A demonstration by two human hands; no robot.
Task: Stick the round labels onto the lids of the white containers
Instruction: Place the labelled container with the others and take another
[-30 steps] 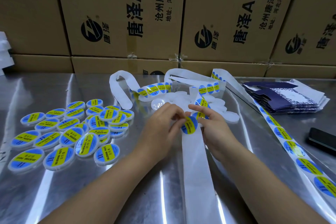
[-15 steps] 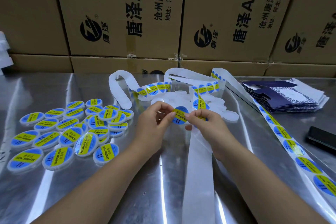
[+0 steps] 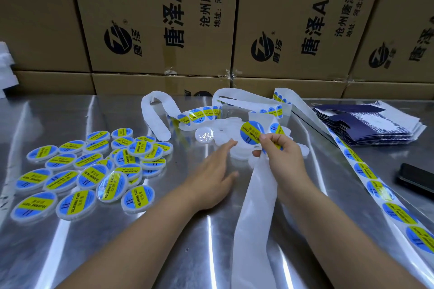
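Note:
My right hand (image 3: 280, 155) pinches a round blue and yellow label (image 3: 251, 132) by its lower edge and holds it up above the pile of bare white containers (image 3: 231, 141). The same hand holds the white backing strip (image 3: 254, 206), which trails toward me. My left hand (image 3: 211, 171) lies with straight fingers over the metal table (image 3: 164, 241), its fingertips at the edge of the white containers, holding nothing. Several labelled containers (image 3: 94, 166) lie in a heap on the left.
A long strip of unused labels (image 3: 375, 185) runs down the right side. Curled backing loops (image 3: 157, 112) lie at the back. A stack of dark blue cartons (image 3: 366, 124) and a black phone (image 3: 415, 178) sit at the right. Cardboard boxes (image 3: 164, 19) wall the far edge.
The label came off the backing strip. My left hand let go of it and reached flat toward the white containers. My right hand now holds the label alone, lifted slightly right.

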